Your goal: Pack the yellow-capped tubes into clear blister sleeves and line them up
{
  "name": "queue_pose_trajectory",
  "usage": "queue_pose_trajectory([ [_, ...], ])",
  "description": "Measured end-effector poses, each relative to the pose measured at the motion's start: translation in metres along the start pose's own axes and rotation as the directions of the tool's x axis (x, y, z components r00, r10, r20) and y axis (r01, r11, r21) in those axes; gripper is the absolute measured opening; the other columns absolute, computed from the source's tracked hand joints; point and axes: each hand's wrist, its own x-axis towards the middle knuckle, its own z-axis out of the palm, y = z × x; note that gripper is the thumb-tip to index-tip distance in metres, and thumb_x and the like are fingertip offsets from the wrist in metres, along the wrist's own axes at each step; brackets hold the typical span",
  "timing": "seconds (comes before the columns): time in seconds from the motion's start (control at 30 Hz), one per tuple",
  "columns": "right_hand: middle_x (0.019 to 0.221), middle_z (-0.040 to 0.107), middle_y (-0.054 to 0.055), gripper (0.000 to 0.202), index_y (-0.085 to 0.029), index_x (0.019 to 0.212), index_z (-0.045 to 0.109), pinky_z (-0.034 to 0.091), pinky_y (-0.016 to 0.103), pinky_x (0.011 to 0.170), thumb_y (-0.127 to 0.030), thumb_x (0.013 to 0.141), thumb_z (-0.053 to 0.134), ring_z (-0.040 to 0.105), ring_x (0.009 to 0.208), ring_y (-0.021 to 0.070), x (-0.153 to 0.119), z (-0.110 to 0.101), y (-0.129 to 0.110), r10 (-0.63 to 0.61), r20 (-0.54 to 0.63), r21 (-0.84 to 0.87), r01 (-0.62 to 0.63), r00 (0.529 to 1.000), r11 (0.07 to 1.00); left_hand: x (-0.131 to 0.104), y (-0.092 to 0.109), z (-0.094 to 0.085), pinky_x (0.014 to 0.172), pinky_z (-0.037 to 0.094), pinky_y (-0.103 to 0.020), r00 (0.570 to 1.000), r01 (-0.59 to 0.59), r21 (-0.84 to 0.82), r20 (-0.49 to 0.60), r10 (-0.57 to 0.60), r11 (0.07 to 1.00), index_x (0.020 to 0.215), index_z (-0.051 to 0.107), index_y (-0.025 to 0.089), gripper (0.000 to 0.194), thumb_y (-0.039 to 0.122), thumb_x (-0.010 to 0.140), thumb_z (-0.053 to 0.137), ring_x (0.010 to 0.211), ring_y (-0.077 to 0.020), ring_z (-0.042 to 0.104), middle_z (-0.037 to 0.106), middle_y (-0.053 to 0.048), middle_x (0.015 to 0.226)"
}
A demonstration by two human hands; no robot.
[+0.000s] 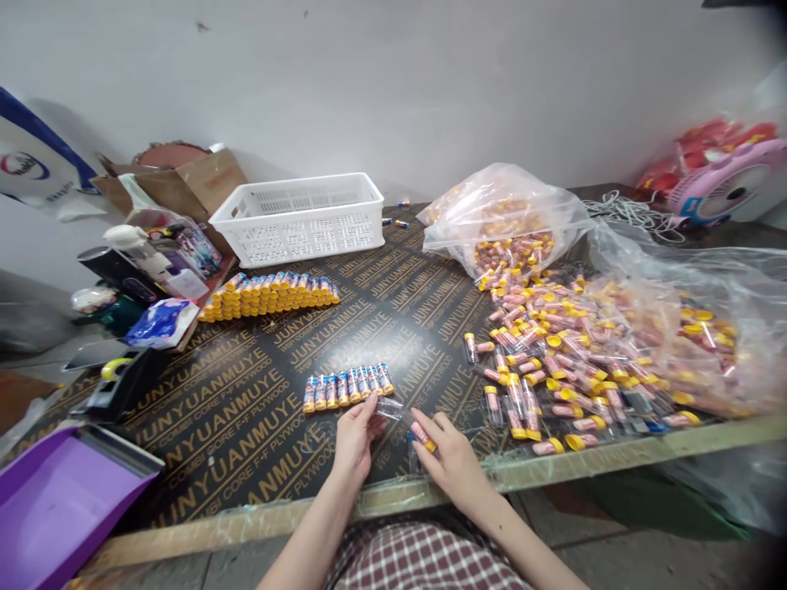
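Observation:
My left hand (355,438) is closed, pinching a small piece of clear plastic film (391,408) between thumb and fingers. In my right hand (456,460) is a small pink tube with a yellow cap (423,435), low over the table's front edge. A bluish scrap of film shows beside that tube, partly hidden. Just beyond my left fingertips, a short row of blue-labelled tubes with yellow ends (348,387) lies side by side. Farther back, many similar tubes form a neat stack (270,297).
Loose pink tubes (553,369) spread across the right side, spilling from a clear bag (510,184). A white basket (301,233) stands by the wall. At left are a purple dustpan (55,500), a tape dispenser (120,389) and a cardboard box (212,180). A pink fan (731,184) sits far right.

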Motion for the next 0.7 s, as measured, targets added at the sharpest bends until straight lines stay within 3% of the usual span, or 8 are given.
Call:
queue_pose_trajectory([
  [0.17, 0.097, 0.053, 0.008, 0.045, -0.025, 0.128, 0.046, 0.052, 0.04, 0.077, -0.017, 0.084, 0.046, 0.06, 0.085, 0.0239, 0.0, 0.005, 0.007, -0.018, -0.024, 0.023, 0.019, 1.0, 1.0, -0.008, -0.008, 0.007, 0.063, 0.048, -0.02, 0.979, -0.142, 0.097, 0.161, 0.125, 0.985, 0.073, 0.066, 0.012, 0.028, 0.031, 0.058, 0.079, 0.063, -0.0104, 0.06, 0.066, -0.001, 0.07],
  [0.33, 0.102, 0.055, 0.006, 0.047, -0.027, 0.121, 0.049, 0.05, 0.039, 0.083, -0.018, 0.076, 0.061, 0.057, 0.095, 0.0233, 0.002, 0.001, 0.003, 0.006, -0.098, 0.331, 0.027, 0.995, 0.943, -0.009, -0.004, 0.012, 0.065, 0.05, -0.024, 0.975, -0.047, 0.01, 0.217, 0.044, 0.999, 0.084, 0.062, 0.014, 0.038, 0.022, 0.053, 0.082, 0.067, -0.0125, 0.062, 0.068, -0.002, 0.076],
  [0.43, 0.108, 0.054, 0.005, 0.039, -0.027, 0.116, 0.052, 0.051, 0.033, 0.081, -0.014, 0.079, 0.053, 0.059, 0.095, 0.0192, 0.0, -0.002, 0.0, -0.04, -0.054, 0.564, 0.063, 0.998, 0.823, -0.006, 0.001, 0.01, 0.063, 0.05, -0.023, 0.983, 0.008, -0.02, 0.182, -0.004, 1.0, 0.084, 0.062, 0.014, 0.04, 0.021, 0.051, 0.083, 0.064, -0.0114, 0.061, 0.068, -0.002, 0.075],
  [0.5, 0.108, 0.053, 0.005, 0.036, -0.027, 0.113, 0.054, 0.052, 0.03, 0.078, -0.011, 0.081, 0.047, 0.06, 0.09, 0.016, -0.001, -0.003, 0.001, -0.062, -0.053, 0.631, 0.082, 0.997, 0.771, -0.007, 0.003, 0.009, 0.062, 0.05, -0.022, 0.977, 0.031, 0.0, 0.209, -0.03, 1.0, 0.082, 0.062, 0.013, 0.037, 0.023, 0.052, 0.083, 0.063, -0.0109, 0.061, 0.067, -0.003, 0.074],
  [0.6, 0.104, 0.052, 0.004, 0.043, -0.028, 0.115, 0.052, 0.053, 0.03, 0.075, -0.008, 0.077, 0.049, 0.059, 0.082, 0.0148, -0.001, -0.002, 0.004, -0.049, -0.127, 0.547, 0.111, 0.991, 0.83, -0.013, 0.001, 0.01, 0.064, 0.05, -0.024, 0.936, 0.057, 0.086, 0.342, -0.083, 0.995, 0.082, 0.065, 0.01, 0.037, 0.026, 0.054, 0.082, 0.064, -0.0125, 0.061, 0.067, -0.005, 0.074],
  [0.7, 0.113, 0.047, 0.007, 0.064, -0.028, 0.128, 0.042, 0.051, 0.035, 0.082, -0.005, 0.069, 0.052, 0.056, 0.091, 0.0181, 0.001, -0.005, 0.006, -0.062, -0.206, 0.407, 0.144, 0.977, 0.902, -0.022, -0.003, 0.014, 0.063, 0.049, -0.025, 0.897, 0.059, 0.161, 0.424, -0.123, 0.985, 0.08, 0.067, 0.009, 0.034, 0.034, 0.061, 0.078, 0.062, -0.0132, 0.06, 0.067, -0.007, 0.072],
])
